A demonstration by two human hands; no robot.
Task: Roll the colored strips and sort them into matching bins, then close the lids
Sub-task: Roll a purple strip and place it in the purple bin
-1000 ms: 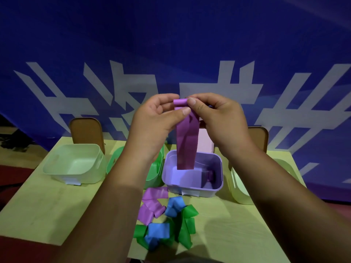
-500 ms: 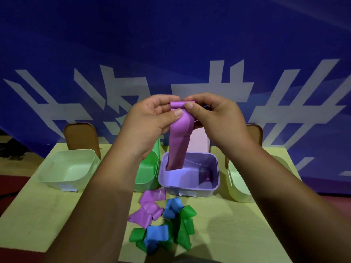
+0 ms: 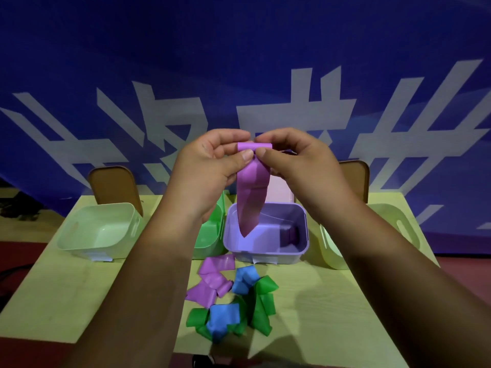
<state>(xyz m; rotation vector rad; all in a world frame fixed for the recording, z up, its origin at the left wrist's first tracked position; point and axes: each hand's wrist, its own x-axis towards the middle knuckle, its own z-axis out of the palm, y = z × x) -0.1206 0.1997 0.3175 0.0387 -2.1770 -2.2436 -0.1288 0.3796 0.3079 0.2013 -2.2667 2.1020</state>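
Observation:
A purple strip [image 3: 251, 192] hangs in the air above the open purple bin [image 3: 265, 251], its top end curled into a small roll. My left hand [image 3: 210, 166] and my right hand [image 3: 297, 160] both pinch that rolled top between thumb and fingers. The strip's loose tail twists and tapers down toward the bin. A rolled purple piece [image 3: 289, 232] lies inside the purple bin. On the table in front lies a heap of purple [image 3: 210, 285], blue [image 3: 245, 278] and green strips [image 3: 261, 309].
A pale green bin [image 3: 79, 237] stands at the left, a brighter green bin [image 3: 212, 235] is partly hidden behind my left forearm, and a pale yellow-green bin [image 3: 398, 221] sits at the right. Brown lids [image 3: 114, 184] lean behind the bins. The yellow-green table [image 3: 66, 296] ends close to me.
The rolled top of the purple strip has grown thicker and the hanging tail shorter and more twisted. Both hands stay at the same height, still pinching it.

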